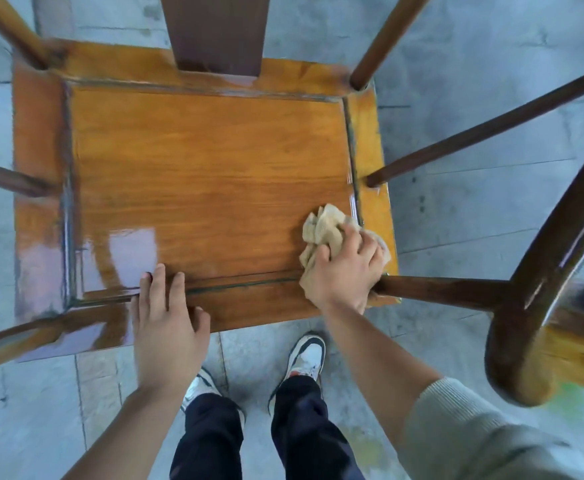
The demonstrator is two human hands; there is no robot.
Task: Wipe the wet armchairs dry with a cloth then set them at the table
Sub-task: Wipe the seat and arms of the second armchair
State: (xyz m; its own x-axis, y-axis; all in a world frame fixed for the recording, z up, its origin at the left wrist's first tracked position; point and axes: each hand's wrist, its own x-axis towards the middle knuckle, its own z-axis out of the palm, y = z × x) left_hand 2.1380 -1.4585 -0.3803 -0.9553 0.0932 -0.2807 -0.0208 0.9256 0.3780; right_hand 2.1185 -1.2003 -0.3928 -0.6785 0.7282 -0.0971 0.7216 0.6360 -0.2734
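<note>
I look straight down on a wooden armchair seat (197,174), orange-brown with a recessed centre panel and a glossy wet sheen at its front left corner. My right hand (344,268) presses a crumpled beige cloth (321,226) onto the seat's front right corner, beside a dark armrest post. My left hand (166,317) lies flat on the front edge of the seat, fingers spread, holding nothing. The chair's dark back splat (214,29) rises at the top.
Dark wooden posts and a curved armrest (543,271) stand around the seat, the armrest close on the right. Grey stone paving (474,81) surrounds the chair. My two feet in white sneakers (306,355) stand just in front of the seat edge.
</note>
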